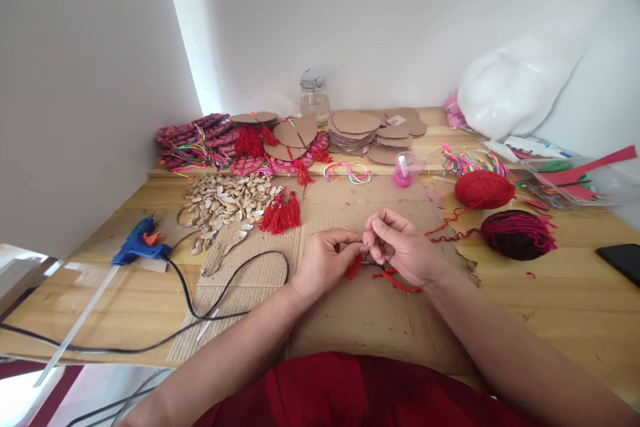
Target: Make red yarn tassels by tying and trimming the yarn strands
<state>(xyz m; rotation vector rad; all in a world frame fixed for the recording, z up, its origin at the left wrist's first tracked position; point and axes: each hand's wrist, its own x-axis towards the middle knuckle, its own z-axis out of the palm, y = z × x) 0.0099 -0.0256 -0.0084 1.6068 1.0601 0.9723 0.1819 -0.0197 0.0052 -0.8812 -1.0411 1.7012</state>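
My left hand [327, 259] is closed in a pinch, with a small bundle of red yarn [353, 268] hanging beneath its fingertips. Touching those fingertips from the right, my right hand [403, 247] is also pinched; whatever lies between its fingers is too small to make out. Orange-red yarn pieces [397, 280] lie below my right hand on the cardboard sheet [360, 327]. A ball of red yarn [484, 189] and a dark magenta yarn ball [517, 235] sit to the right, their strands running toward my right hand. Red tassels [281, 213] rest left of my hands.
Peanut shells [227, 203] are heaped at the left, near a blue glue gun [143, 243] with a looping black cord. Behind stand cardboard discs [355, 123], a lidded jar [315, 100] and a pink cup [401, 173]. A plastic tray [575, 180] and phone [620, 261] are at the right.
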